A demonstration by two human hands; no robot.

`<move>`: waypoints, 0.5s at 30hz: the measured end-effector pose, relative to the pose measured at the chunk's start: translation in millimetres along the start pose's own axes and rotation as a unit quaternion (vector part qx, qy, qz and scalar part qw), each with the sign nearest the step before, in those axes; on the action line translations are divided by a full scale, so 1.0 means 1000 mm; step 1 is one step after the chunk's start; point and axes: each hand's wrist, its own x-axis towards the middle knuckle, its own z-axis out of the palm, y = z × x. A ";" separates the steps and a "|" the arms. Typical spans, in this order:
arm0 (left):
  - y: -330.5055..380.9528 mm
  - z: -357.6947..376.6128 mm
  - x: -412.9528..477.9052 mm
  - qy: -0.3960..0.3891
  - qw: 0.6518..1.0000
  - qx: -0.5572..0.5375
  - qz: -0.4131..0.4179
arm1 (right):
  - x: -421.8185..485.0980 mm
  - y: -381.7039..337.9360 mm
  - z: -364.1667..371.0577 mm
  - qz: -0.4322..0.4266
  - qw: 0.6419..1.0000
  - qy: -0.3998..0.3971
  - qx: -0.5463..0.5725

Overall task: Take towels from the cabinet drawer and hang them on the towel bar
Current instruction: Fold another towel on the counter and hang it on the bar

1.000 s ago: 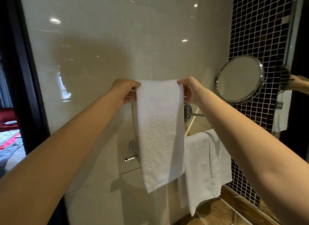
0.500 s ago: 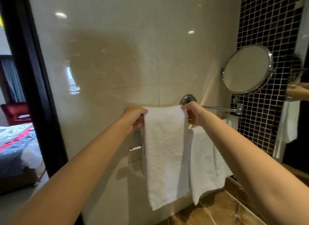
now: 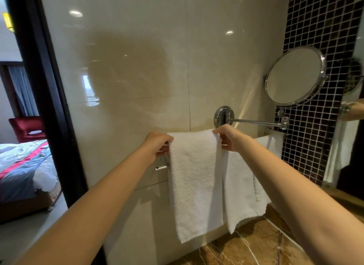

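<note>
While the left hand (image 3: pixel 157 146) and the right hand (image 3: pixel 228 138) each pinch an end of its top fold with curled fingers, the towel (image 3: pixel 195 176) sits much lower than 1 second ago. It is now down at the towel bar (image 3: pixel 161 167), whose chrome end shows just below the left hand. The cloth hangs flat against the wall, just beside a 2nd towel (image 3: pixel 238 186) already draped to its right. This hanging looks nearly done: only letting go, perhaps a small straightening, seems left.
</note>
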 end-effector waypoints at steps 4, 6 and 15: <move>-0.005 0.001 -0.001 0.001 1.000 0.002 -0.003 | -0.002 0.003 0.000 0.001 1.000 0.002 -0.008; -0.006 0.002 -0.001 -0.002 1.000 0.004 -0.004 | -0.004 0.004 -0.001 0.000 1.000 0.004 -0.010; -0.015 0.003 -0.004 0.012 0.998 0.062 0.022 | -0.008 0.014 -0.001 -0.007 0.999 0.006 -0.042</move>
